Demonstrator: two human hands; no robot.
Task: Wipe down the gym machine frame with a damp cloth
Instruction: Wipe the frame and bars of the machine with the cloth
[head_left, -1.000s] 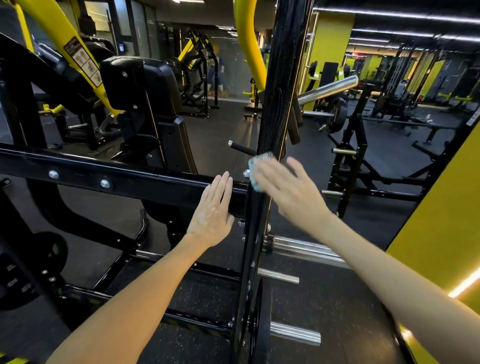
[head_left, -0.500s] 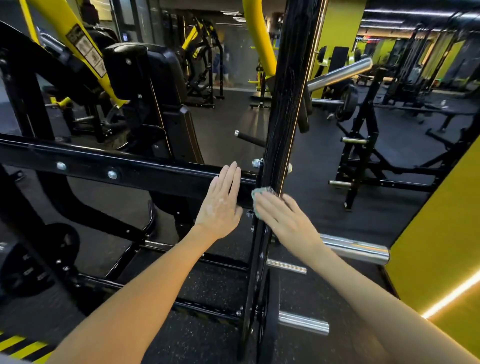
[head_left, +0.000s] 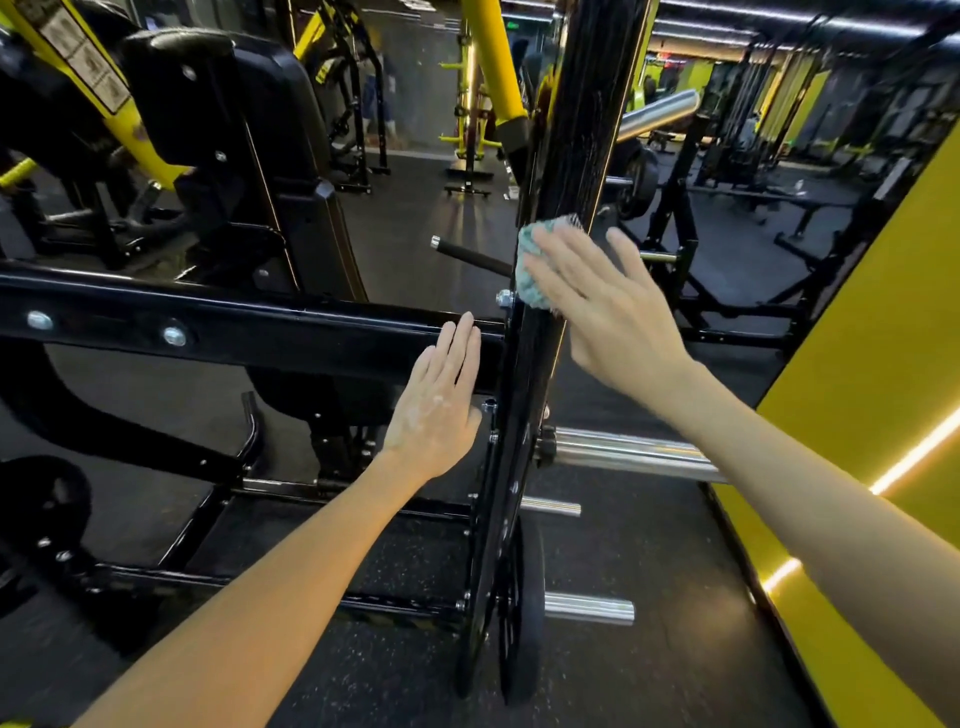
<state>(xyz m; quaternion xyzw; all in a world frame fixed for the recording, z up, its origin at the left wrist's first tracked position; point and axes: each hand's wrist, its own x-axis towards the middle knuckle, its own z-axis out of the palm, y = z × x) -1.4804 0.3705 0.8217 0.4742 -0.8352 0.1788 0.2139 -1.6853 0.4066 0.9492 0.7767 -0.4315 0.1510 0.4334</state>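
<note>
Head view. The teal cloth (head_left: 531, 267) is seen pressed against the near face of the black upright post (head_left: 576, 130) of the machine frame, just above the joint where the horizontal crossbar (head_left: 260, 332) meets it. The cloth is partly covered by the right hand (head_left: 608, 312). Its grip is fully open, with fingers straight and spread, and the cloth is pinned flat under the fingers rather than clutched. The left hand (head_left: 441, 400) is laid flat on the crossbar just beside the post, with grip open, fingers straight and together, and nothing held. Chrome pegs (head_left: 623, 452) are noted projecting rightward from the post lower down. A dark weight plate (head_left: 522, 613) is seen low beside the post. A yellow wall (head_left: 883, 338) is recorded at right.
</note>
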